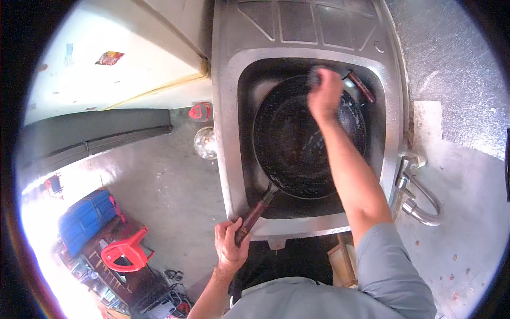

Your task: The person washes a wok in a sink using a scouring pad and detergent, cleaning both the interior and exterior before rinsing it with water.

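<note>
A large black pan (289, 143) lies in the steel sink basin (380, 138), its inside wet and streaked with pale suds. My left hand (231, 245) is closed round the pan's long brown handle (255, 212), over the sink's near left edge. At the far side of the pan, my right hand (326, 95) grips a dark scouring pad (316, 78) against or just above the rim; motion blur hides which. Beside that hand, a short brown grip (361, 86) on a metal bracket shows at the pan's far right.
A curved steel tap (425, 204) is on the wall right of the sink. The ribbed drainboard (300, 24) extends beyond the basin. On the floor at left are a round pale object (205, 142), a red item (200, 111), a red plastic chair (126, 254) and a blue case (87, 220).
</note>
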The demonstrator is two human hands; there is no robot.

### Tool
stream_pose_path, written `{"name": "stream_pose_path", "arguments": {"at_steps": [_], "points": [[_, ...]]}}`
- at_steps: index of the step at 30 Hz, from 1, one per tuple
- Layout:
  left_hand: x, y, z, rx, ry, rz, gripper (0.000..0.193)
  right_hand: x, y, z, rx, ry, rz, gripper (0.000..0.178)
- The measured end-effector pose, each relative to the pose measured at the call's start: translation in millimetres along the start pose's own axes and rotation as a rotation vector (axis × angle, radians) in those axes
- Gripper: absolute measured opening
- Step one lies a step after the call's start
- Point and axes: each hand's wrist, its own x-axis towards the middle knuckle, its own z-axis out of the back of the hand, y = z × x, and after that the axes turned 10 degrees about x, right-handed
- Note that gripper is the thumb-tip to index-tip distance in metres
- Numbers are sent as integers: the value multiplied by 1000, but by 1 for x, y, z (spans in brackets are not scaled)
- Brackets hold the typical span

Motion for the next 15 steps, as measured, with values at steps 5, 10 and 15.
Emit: {"name": "stream_pose_path", "arguments": {"at_steps": [5,10,15], "points": [[-1,2,6,20,4,13,53,-48,89,-36,394,288,-1,46],[3,0,4,-3,9,-17,52,-9,24,-26,135,-16,-84,34],[2,-2,6,19,4,-6,52,-33,61,-36,460,170,-144,30]]}}
